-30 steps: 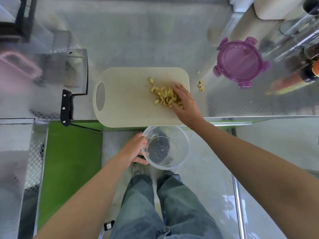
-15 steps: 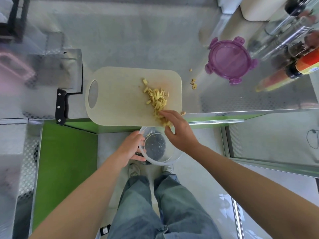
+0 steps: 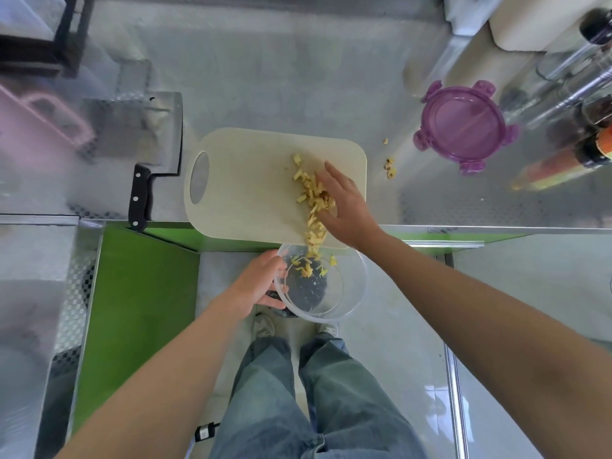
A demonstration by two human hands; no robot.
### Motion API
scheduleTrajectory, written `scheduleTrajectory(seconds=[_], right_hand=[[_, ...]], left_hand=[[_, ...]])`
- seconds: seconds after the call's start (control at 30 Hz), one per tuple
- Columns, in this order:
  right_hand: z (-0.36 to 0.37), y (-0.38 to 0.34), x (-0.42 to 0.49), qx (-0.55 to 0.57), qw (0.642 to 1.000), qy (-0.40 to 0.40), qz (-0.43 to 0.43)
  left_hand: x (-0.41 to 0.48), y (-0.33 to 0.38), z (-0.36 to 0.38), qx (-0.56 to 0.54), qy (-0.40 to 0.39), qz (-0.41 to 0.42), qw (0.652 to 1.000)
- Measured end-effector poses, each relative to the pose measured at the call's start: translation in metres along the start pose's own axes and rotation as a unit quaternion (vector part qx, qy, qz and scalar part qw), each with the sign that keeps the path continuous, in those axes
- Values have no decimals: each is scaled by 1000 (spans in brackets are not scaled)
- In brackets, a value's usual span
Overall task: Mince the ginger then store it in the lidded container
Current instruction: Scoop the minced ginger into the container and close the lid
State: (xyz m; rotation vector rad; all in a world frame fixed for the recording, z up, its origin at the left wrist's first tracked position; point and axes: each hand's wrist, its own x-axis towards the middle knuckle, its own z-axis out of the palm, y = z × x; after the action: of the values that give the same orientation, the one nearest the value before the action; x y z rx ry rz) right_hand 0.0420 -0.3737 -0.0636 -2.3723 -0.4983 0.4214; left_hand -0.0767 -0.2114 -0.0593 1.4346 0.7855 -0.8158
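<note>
Steel counter (image 3: 281, 77), cut off by the frame on both sides. Cream cutting board (image 3: 251, 187) overhangs its near edge. Clear container (image 3: 351, 293) held under that overhang, off the counter; my left hand (image 3: 258, 286) grips its left rim and hides that part. Purple lid (image 3: 465, 127) lies well apart, far right. Ginger (image 3: 314, 197): a strip of pieces, long axis far-to-near, ending in the container. My right hand (image 3: 344, 207), fingers (image 3: 331, 175) straight, lies flat over its right flank and hides some. Stray bits (image 3: 390, 167) lie just right of the board.

- Your right hand (image 3: 344, 203) is back up at mid-frame, fingers flat against the ginger (image 3: 314, 197).
- The ginger now trails to the cutting board's (image 3: 251, 180) lower edge, with pieces landing in the container (image 3: 361, 283).
</note>
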Motion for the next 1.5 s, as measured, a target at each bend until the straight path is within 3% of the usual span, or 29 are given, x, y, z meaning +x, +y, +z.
scheduleTrajectory(seconds=[0.1, 0.37, 0.6, 0.87, 1.03, 1.1, 1.3, 1.5], right_hand=[[5, 1, 5, -35, 999, -9, -4], [8, 5, -40, -22, 992, -20, -123], [9, -5, -77, -5, 981, -90, -171], [-2, -10, -1, 62, 995, 47, -69], [10, -12, 56, -1, 999, -27, -19], [16, -12, 62, -46, 997, -46, -38], [22, -12, 19, -11, 994, -43, -96], [23, -19, -43, -9, 978, -128, -165]], left_hand=[[-1, 1, -2, -3, -2, 2, 1000], [-5, 2, -1, -6, 6, 7, 1000], [-6, 2, -3, -9, 8, 7, 1000], [-7, -1, -14, -29, 16, -21, 999], [-7, -1, -22, -39, 18, -31, 999], [-7, 0, -24, -37, 14, -28, 999], [-7, -1, -27, -35, 12, -23, 999], [-6, -1, -27, -34, 12, -22, 999]])
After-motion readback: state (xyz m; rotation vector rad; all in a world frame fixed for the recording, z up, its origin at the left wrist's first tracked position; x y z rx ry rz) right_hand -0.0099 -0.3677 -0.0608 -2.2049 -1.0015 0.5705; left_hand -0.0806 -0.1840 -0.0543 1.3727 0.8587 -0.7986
